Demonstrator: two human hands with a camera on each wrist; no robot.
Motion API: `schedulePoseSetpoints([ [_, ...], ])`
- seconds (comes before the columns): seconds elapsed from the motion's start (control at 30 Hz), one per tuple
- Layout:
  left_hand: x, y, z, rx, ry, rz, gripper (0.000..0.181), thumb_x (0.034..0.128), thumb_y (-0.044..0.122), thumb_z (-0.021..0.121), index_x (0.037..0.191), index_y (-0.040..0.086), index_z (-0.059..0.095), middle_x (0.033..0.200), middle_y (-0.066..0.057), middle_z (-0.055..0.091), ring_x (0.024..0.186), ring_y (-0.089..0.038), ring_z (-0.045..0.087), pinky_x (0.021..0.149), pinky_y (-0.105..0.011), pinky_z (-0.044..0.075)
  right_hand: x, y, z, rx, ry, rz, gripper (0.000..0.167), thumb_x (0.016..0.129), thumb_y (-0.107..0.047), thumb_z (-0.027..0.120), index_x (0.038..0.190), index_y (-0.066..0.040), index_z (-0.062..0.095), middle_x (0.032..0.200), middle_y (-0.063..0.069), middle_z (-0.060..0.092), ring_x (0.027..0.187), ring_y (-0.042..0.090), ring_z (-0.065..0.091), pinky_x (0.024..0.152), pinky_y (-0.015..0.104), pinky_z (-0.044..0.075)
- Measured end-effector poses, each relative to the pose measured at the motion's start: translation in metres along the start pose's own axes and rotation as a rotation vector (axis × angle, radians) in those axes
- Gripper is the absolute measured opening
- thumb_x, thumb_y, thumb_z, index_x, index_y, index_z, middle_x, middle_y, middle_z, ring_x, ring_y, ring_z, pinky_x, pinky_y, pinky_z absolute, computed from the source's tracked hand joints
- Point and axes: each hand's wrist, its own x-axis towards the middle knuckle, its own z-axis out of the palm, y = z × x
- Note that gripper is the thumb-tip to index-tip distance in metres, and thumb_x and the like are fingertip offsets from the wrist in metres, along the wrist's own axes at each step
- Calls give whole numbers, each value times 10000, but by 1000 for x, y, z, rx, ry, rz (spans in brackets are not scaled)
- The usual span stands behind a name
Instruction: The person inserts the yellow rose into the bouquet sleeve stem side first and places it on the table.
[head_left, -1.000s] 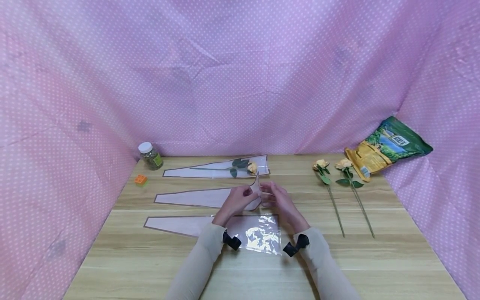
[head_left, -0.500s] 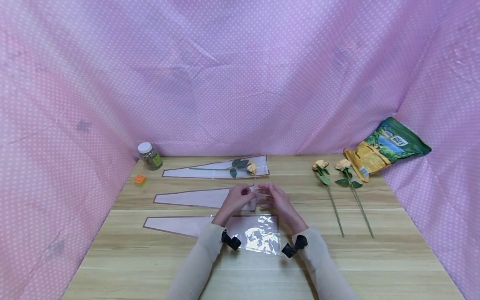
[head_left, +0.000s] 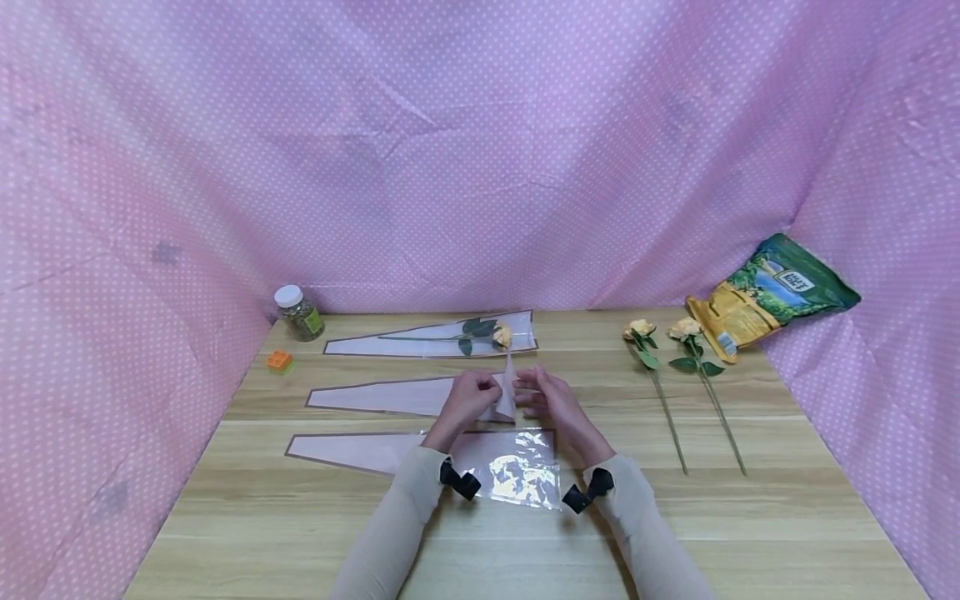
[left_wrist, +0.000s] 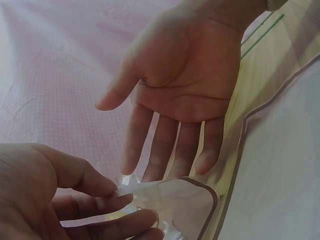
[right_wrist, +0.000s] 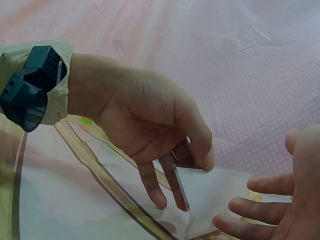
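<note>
In the head view three tapered wrapping sleeves lie one behind another. The middle sleeve [head_left: 390, 396] has its wide right end lifted off the table. My left hand [head_left: 467, 402] pinches that end between thumb and fingers, as the right wrist view shows. Facing it with spread fingers, my right hand [head_left: 561, 410] is at the lifted edge; whether its fingertips touch the film I cannot tell. The left wrist view shows the right palm [left_wrist: 185, 75] bare above the translucent film [left_wrist: 175, 202]. A yellow rose [head_left: 502, 337] lies at the rear sleeve [head_left: 360, 345].
The front sleeve [head_left: 345, 451] lies below the forearms, with shiny clear film at its right. Two yellow roses [head_left: 640, 329] [head_left: 684, 329] lie at the right, near a green and yellow bag [head_left: 772, 287]. A white-lidded jar [head_left: 302, 315] and an orange block [head_left: 280, 360] are at the left.
The middle sleeve's lifted end has bent and changed shape, standing as a narrow upright flap now. My right hand has shifted slightly left; my left hand has kept nearly the same place.
</note>
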Motion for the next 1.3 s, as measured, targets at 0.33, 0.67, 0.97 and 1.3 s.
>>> schedulePoseSetpoints([
  [0.33,1,-5,-1,-69,-18,-23,124,866,99,678,882,23,775,885,-97,739,806,-131,603,707,-242,468,1,2,0,15,25,5,643,1037,-568,345,1413,-75,512,1408,164,581,1163,257,645,903,329,538],
  [0.67,2,-8,2,-255,-58,-67,92,825,92,760,834,1,753,749,5,686,695,-103,595,651,-245,501,4,2,1,1,45,29,483,1056,-421,420,1381,-82,532,1376,163,597,1051,193,660,847,297,531],
  [0.97,2,-12,6,-389,-91,-135,96,819,83,778,793,9,724,707,23,664,653,-115,619,645,-271,532,16,-5,6,-61,52,22,461,1034,-355,509,1343,-14,541,1278,193,630,907,142,668,765,294,560],
  [1.3,4,-14,11,-372,-85,-113,103,816,76,772,770,-1,722,652,48,640,633,-105,579,617,-239,491,25,-8,12,-133,130,18,421,1017,-308,542,1292,9,570,1117,113,622,805,128,654,670,310,561],
])
